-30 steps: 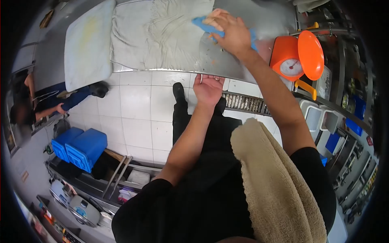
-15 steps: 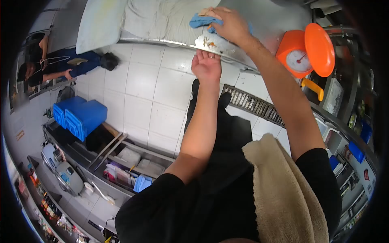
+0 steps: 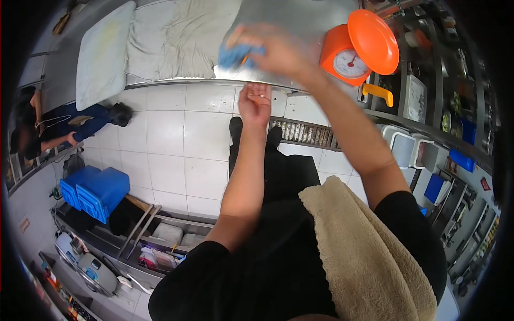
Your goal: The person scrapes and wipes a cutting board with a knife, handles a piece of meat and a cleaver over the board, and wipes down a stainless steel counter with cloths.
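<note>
My right hand point(image 3: 273, 49), smeared by motion, is closed around a crumpled blue cloth point(image 3: 234, 55) on the steel counter point(image 3: 289, 16), close to its front edge. A small orange bit shows beside the cloth. Just below that edge is my left hand point(image 3: 255, 107), palm up with the fingers stretched out and slightly cupped. I see nothing lying in its palm. A wrinkled whitish cloth point(image 3: 182, 40) is spread on the counter to the left of the blue cloth.
An orange dial scale point(image 3: 345, 61) with a round pan stands right, near a yellow handle point(image 3: 378, 94). A white board point(image 3: 104, 56) overhangs the counter's left end. Behind are blue bins point(image 3: 104, 195); a floor drain point(image 3: 305, 132) runs below. Another person point(image 3: 80, 120) is at far left.
My right hand has swept the blue cloth left along the counter edge. The brownish scraps seen by the edge earlier no longer show. My left hand stays palm up below; the view has shifted.
</note>
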A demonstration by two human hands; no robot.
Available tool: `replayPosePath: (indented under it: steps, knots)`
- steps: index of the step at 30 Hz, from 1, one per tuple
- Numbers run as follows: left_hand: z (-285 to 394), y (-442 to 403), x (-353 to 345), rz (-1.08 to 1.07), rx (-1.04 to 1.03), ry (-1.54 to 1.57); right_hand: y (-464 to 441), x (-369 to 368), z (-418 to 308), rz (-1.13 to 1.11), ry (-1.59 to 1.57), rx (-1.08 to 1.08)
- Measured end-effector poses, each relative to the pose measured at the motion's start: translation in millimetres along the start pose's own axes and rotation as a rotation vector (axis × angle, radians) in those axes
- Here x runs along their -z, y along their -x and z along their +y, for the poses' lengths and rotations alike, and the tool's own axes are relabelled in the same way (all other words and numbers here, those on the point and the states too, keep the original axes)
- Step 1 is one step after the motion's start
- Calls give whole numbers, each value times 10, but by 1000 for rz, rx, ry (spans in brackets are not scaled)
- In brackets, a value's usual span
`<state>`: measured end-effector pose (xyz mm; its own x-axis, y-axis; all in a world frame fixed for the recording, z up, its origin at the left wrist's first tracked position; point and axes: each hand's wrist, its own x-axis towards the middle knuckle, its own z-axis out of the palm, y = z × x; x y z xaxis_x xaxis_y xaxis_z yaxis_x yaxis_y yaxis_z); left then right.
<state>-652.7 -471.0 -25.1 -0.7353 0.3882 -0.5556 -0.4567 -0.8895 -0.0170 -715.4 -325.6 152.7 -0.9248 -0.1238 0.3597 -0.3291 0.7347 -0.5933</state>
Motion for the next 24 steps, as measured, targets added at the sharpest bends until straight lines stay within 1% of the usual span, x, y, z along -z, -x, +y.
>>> replayPosePath:
  steps: [1,2,3,4,6,7,8,10,11,12,14,15,16,17,19,22,23,24]
  knots:
    - [-117,27,-14,74,14,-63,-162,217,83,-99,61,-235]
    - [-248,87,-85,85,89,-88,-320,442,183,-131,140,-393]
    - [-386,185,-170,98,164,-114,-480,667,284,-176,223,-549]
    - [-507,247,-205,113,242,-140,-546,774,410,-154,326,-632]
    - [-710,240,-197,108,332,-101,-405,535,714,63,519,-659]
    - [-749,239,-180,108,377,-84,-295,406,753,171,615,-672]
    - [-755,226,-169,68,384,-65,-165,307,785,149,584,-591]
    - [-774,249,-156,-11,397,-22,140,169,540,103,521,-429]
    - [-769,305,-288,73,378,-77,332,43,470,76,519,-437]
    - [-743,404,-405,102,375,-100,561,-105,383,50,517,-442]
    - [-640,604,-644,147,373,-152,1219,-209,-50,90,372,-191]
    - [-592,589,-505,132,406,-75,1346,-204,-159,49,263,-241]
    - [-616,442,-130,-96,296,-222,1416,-165,-250,6,153,-288]
    - [-639,197,336,-325,175,-364,1461,-95,-359,-45,130,-304]
    - [-503,203,166,-524,444,86,1425,-48,-470,-146,70,-322]
    - [-328,288,-23,159,466,-74,746,73,-214,119,135,-298]
    - [-305,336,-243,333,420,-232,464,120,-28,174,259,-315]
    - [-221,305,-143,259,441,-186,150,167,175,236,380,-356]
